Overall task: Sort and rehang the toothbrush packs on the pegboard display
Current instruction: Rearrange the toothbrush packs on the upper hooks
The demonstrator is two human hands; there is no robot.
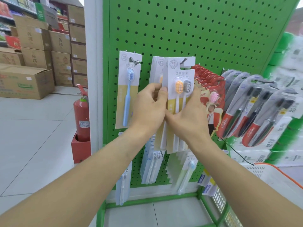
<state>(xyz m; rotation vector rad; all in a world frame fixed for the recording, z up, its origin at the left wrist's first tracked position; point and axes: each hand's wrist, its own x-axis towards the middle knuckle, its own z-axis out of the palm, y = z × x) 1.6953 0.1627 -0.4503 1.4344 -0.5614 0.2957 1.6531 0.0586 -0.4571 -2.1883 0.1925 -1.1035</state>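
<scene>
A stack of white-and-yellow toothbrush packs [180, 76] hangs on a metal peg [184, 59] in the middle of the green pegboard [196, 30]. The front pack shows an orange and a grey brush head. My left hand [149, 107] grips the stack's left edge, thumb on the front pack. My right hand [188, 115] holds the stack from the right and lower front. A single blue toothbrush pack [127, 89] hangs to the left. Red packs [211, 95] and Colgate packs [255, 108] hang to the right.
More pale packs [152, 166] hang on lower pegs. A white basket with an orange rim [278, 176] stands at the lower right. A red fire extinguisher [81, 115] stands left of the display, with stacked cardboard boxes [41, 46] beyond. Wrapped tissue rolls [291, 66] fill the right.
</scene>
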